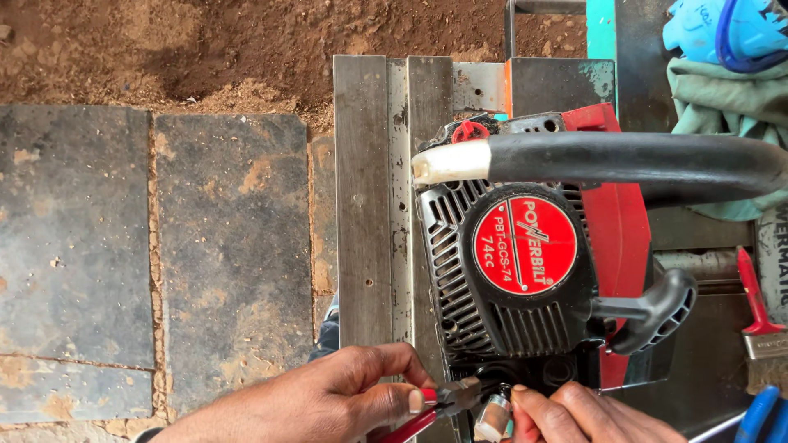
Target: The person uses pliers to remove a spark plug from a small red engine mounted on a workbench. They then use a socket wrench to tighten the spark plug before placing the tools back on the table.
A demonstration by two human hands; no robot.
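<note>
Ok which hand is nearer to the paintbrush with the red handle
Right. The right hand sits at the bottom edge, left of the paintbrush past the chainsaw. The left hand, gripping red-handled pliers, lies farther left.

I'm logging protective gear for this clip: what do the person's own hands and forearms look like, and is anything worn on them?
Both hands are bare: no gloves, rings or watch show on the left hand or the right hand. The left forearm is uncovered as far as the frame's edge, with no sleeve visible. Fingernails are short and unpainted. The right forearm is out of view.
</note>
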